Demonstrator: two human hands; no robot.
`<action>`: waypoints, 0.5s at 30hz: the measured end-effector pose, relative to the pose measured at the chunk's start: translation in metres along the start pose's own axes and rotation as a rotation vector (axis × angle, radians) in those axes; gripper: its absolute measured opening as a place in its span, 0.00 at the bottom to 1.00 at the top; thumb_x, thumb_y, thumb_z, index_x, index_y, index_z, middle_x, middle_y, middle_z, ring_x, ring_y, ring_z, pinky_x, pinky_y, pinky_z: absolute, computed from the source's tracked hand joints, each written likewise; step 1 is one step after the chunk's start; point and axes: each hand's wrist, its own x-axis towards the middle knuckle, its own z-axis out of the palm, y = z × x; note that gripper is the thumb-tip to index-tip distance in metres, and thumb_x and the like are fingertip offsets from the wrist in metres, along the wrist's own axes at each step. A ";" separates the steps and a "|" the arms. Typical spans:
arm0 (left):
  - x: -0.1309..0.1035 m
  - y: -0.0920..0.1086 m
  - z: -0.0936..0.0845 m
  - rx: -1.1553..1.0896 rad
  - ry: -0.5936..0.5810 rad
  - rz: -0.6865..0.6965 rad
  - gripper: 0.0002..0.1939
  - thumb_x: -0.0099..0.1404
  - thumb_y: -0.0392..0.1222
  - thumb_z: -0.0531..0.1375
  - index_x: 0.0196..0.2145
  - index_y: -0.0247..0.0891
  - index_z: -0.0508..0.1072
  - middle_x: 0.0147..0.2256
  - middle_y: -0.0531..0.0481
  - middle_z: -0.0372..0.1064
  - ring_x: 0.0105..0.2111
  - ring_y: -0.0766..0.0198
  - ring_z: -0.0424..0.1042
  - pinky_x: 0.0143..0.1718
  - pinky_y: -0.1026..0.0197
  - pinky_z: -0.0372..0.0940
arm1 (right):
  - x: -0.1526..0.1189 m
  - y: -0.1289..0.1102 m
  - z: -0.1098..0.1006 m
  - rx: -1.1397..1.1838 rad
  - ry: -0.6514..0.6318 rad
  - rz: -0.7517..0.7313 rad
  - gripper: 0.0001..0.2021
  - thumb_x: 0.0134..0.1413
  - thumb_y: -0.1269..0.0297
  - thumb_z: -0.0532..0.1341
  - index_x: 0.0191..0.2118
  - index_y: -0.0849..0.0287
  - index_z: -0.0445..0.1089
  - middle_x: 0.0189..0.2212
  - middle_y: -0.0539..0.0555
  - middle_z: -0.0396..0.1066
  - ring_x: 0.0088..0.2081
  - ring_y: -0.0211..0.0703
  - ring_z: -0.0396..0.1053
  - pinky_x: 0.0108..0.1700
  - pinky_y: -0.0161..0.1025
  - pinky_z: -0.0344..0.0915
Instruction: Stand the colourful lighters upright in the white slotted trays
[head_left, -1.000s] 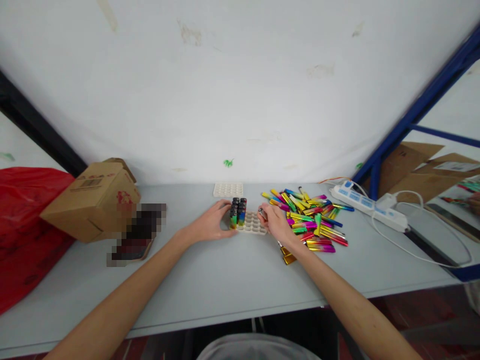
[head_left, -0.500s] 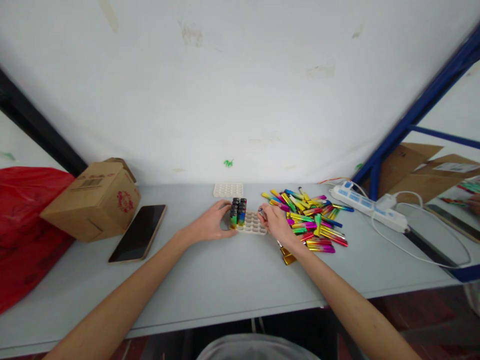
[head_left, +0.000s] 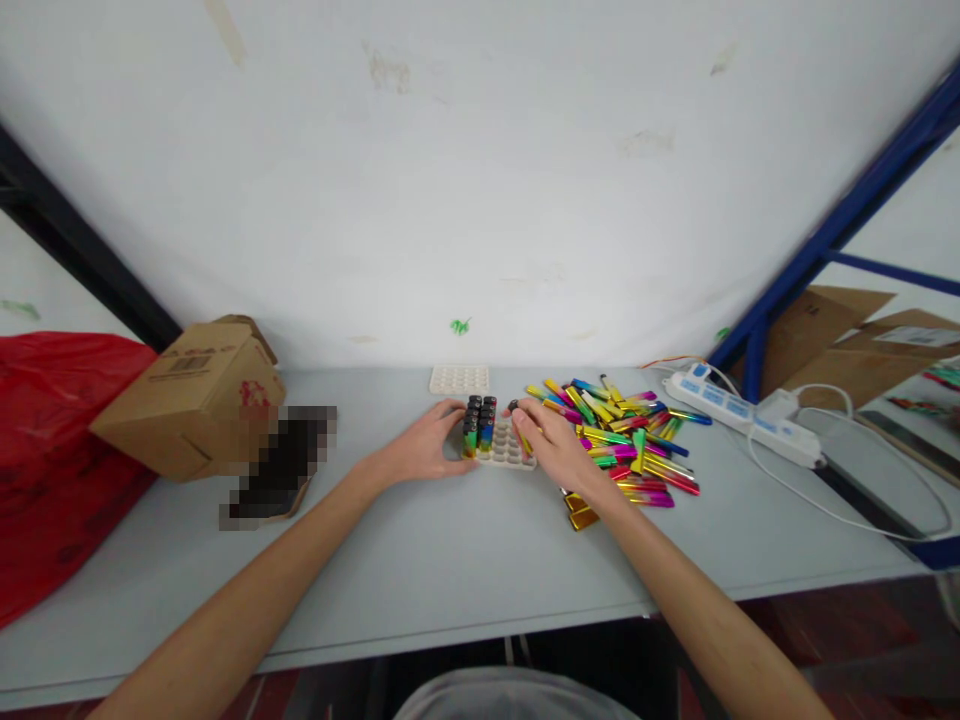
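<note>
A pale tray (head_left: 507, 462) with rows of round hollows lies on the table in front of me. Black-topped lighters (head_left: 478, 422) stand upright in two rows at its left end, their bodies green, yellow and blue. My left hand (head_left: 431, 442) grips that end of the tray, thumb at the near edge and fingers round the far side. Over the tray's right part, my right hand (head_left: 546, 438) pinches a lighter (head_left: 526, 442) with a yellow body and dark top, held roughly upright. Whether its base touches a hollow is hidden. Just right of this hand lies a pile of shiny multicoloured lighters (head_left: 637, 450).
A second pale tray (head_left: 459, 379) lies against the wall. To the left are a cardboard box (head_left: 187, 400), a red plastic bag (head_left: 60, 470) and a dark, pixelated flat object (head_left: 281, 465). A white power strip (head_left: 742, 415) with cables lies at the right.
The lighter in my right hand has turned more upright, its body now showing over the tray. My left hand keeps its place on the tray.
</note>
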 end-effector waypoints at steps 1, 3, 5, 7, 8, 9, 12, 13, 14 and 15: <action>0.000 0.000 0.000 0.000 -0.001 -0.001 0.39 0.64 0.56 0.75 0.68 0.40 0.75 0.67 0.33 0.72 0.69 0.36 0.72 0.75 0.36 0.67 | 0.000 0.000 -0.001 -0.043 0.006 -0.048 0.27 0.79 0.33 0.54 0.42 0.53 0.72 0.35 0.52 0.72 0.34 0.45 0.71 0.35 0.41 0.69; 0.000 0.001 0.000 -0.002 -0.004 -0.004 0.40 0.64 0.56 0.76 0.68 0.40 0.74 0.68 0.33 0.71 0.69 0.36 0.72 0.75 0.36 0.67 | 0.000 -0.001 -0.002 -0.136 0.034 -0.167 0.24 0.79 0.37 0.58 0.41 0.53 0.72 0.40 0.56 0.75 0.40 0.48 0.74 0.40 0.43 0.72; 0.000 0.002 -0.001 -0.010 -0.002 -0.005 0.39 0.63 0.56 0.76 0.68 0.40 0.74 0.68 0.33 0.71 0.69 0.36 0.72 0.75 0.36 0.67 | 0.000 -0.002 -0.002 -0.229 0.041 -0.269 0.21 0.79 0.42 0.61 0.39 0.54 0.74 0.39 0.56 0.76 0.41 0.49 0.75 0.44 0.44 0.73; 0.000 0.003 -0.001 -0.019 0.000 -0.005 0.38 0.63 0.55 0.76 0.67 0.40 0.75 0.67 0.34 0.72 0.69 0.36 0.72 0.74 0.36 0.67 | -0.001 -0.001 -0.001 -0.292 0.022 -0.309 0.19 0.80 0.47 0.62 0.38 0.55 0.75 0.34 0.54 0.77 0.37 0.47 0.75 0.44 0.43 0.72; 0.000 0.003 -0.001 -0.021 0.001 -0.004 0.38 0.63 0.55 0.76 0.66 0.40 0.76 0.67 0.34 0.72 0.69 0.36 0.73 0.74 0.36 0.67 | -0.001 0.000 0.001 -0.308 0.017 -0.312 0.19 0.80 0.49 0.63 0.38 0.55 0.76 0.32 0.53 0.77 0.35 0.46 0.75 0.42 0.42 0.71; 0.000 0.003 -0.001 -0.022 0.001 -0.004 0.37 0.63 0.54 0.76 0.66 0.40 0.76 0.67 0.34 0.72 0.68 0.36 0.73 0.74 0.36 0.68 | -0.002 0.001 0.002 -0.321 0.020 -0.311 0.18 0.80 0.50 0.63 0.38 0.56 0.78 0.32 0.53 0.79 0.35 0.46 0.76 0.42 0.42 0.71; 0.000 0.003 -0.001 -0.020 0.007 -0.002 0.37 0.63 0.55 0.76 0.66 0.40 0.76 0.67 0.35 0.73 0.68 0.36 0.73 0.74 0.36 0.68 | -0.003 0.005 0.006 -0.371 0.037 -0.300 0.14 0.79 0.53 0.66 0.44 0.56 0.82 0.36 0.55 0.83 0.37 0.47 0.79 0.43 0.41 0.72; 0.000 0.003 -0.001 -0.018 0.011 -0.001 0.37 0.63 0.55 0.76 0.66 0.41 0.76 0.67 0.35 0.73 0.68 0.36 0.73 0.74 0.36 0.68 | -0.003 0.007 0.007 -0.398 0.031 -0.293 0.12 0.79 0.54 0.67 0.44 0.56 0.83 0.37 0.56 0.84 0.37 0.47 0.80 0.43 0.41 0.72; 0.000 0.003 -0.001 -0.015 0.013 0.001 0.38 0.62 0.55 0.76 0.66 0.41 0.76 0.67 0.35 0.73 0.68 0.36 0.73 0.74 0.36 0.68 | -0.003 0.008 0.007 -0.429 0.018 -0.284 0.11 0.79 0.55 0.68 0.45 0.56 0.83 0.37 0.56 0.84 0.38 0.48 0.81 0.44 0.41 0.72; 0.000 0.002 0.000 -0.013 0.014 0.005 0.38 0.62 0.55 0.77 0.66 0.41 0.76 0.66 0.35 0.73 0.68 0.37 0.73 0.73 0.36 0.69 | -0.003 0.009 0.008 -0.467 0.003 -0.277 0.11 0.79 0.56 0.68 0.44 0.56 0.83 0.37 0.56 0.84 0.38 0.48 0.81 0.44 0.40 0.71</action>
